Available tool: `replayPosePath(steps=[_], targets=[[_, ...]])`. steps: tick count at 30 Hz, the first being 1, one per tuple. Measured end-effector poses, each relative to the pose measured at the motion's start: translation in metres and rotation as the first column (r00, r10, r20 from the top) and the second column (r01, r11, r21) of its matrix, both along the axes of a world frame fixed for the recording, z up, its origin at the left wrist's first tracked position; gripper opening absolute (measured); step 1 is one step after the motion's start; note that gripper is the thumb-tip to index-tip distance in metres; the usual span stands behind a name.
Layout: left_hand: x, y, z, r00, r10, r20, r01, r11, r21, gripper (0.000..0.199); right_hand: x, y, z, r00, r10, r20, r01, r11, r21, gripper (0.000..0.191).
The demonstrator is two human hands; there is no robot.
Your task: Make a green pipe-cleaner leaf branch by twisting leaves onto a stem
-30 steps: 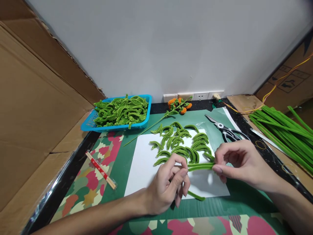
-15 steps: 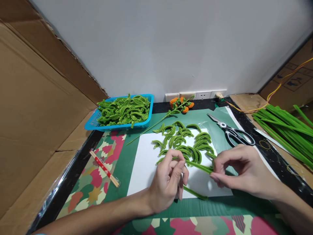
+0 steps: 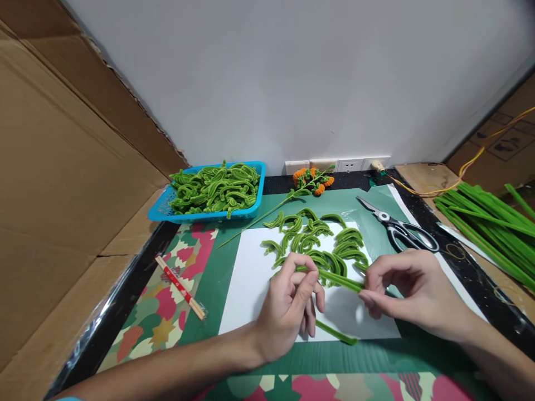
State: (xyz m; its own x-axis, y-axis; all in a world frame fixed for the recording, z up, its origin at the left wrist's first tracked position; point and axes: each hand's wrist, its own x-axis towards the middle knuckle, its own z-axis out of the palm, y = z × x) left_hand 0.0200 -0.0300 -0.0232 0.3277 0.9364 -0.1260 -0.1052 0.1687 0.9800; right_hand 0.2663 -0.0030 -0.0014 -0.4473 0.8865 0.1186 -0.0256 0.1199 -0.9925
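Note:
Between my two hands stretches a green pipe cleaner (image 3: 340, 280), folded so that two strands run side by side. My left hand (image 3: 292, 303) pinches its left end between thumb and forefinger. At the other end, my right hand (image 3: 403, 287) grips it with the fingertips. Below them another green pipe cleaner (image 3: 336, 333) lies on the white paper (image 3: 242, 289), partly hidden by my left hand. Just beyond my hands, several short curved pipe-cleaner pieces (image 3: 349, 242) are spread over the paper.
A blue basket (image 3: 246, 213) heaped with green pieces stands at the back left. Behind the paper lies an orange flower stem (image 3: 288, 196). Scissors (image 3: 387, 217) rest at the right, near long green pipe cleaners (image 3: 493, 223). Wrapped chopsticks (image 3: 179, 287) lie on the left.
My hands keep their hold on the folded pipe cleaner and have barely moved. The whole view has shifted slightly.

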Motion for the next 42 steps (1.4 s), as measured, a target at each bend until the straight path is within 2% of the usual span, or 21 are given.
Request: replayPosePath(steps=[5,11,19,23,28,32,37,42], targets=[[-0.002,0.005,0.002,0.999,-0.035,0.003,0.035,0.998,-0.060,0.034,0.006,0.002,0.001,1.000,-0.020,-0.010,0.020,1.000,-0.017,0.018],[-0.003,0.006,0.001,0.999,-0.043,-0.020,0.042,0.998,-0.038,0.038,0.007,0.002,0.003,1.000,0.008,0.022,-0.008,1.000,0.006,0.019],[-0.003,0.008,0.001,0.998,-0.051,-0.028,0.049,0.996,-0.070,0.040,0.006,0.003,0.005,0.988,-0.011,0.152,-0.021,0.979,0.203,0.015],[-0.003,0.010,0.003,0.999,-0.045,-0.029,0.043,0.996,-0.077,0.040,0.005,0.002,0.003,0.974,-0.022,0.225,-0.055,0.942,0.330,0.016],[-0.002,0.012,0.003,0.999,-0.032,-0.032,0.029,0.997,-0.076,0.038,0.003,0.001,0.000,0.958,-0.030,0.284,-0.128,0.843,0.523,0.013],[-0.003,0.012,0.002,1.000,-0.012,-0.028,0.010,0.998,-0.064,0.037,0.001,0.001,0.002,0.966,-0.025,0.258,-0.133,0.809,0.573,0.014],[-0.005,0.011,0.000,1.000,0.003,0.029,-0.002,0.999,-0.041,0.035,0.000,0.001,0.004,0.975,-0.061,0.213,-0.069,0.830,0.553,0.016],[-0.007,0.011,-0.001,0.999,0.000,0.051,0.004,0.997,-0.075,0.038,0.001,0.000,-0.001,0.982,-0.090,0.164,0.013,0.906,0.423,0.011]])
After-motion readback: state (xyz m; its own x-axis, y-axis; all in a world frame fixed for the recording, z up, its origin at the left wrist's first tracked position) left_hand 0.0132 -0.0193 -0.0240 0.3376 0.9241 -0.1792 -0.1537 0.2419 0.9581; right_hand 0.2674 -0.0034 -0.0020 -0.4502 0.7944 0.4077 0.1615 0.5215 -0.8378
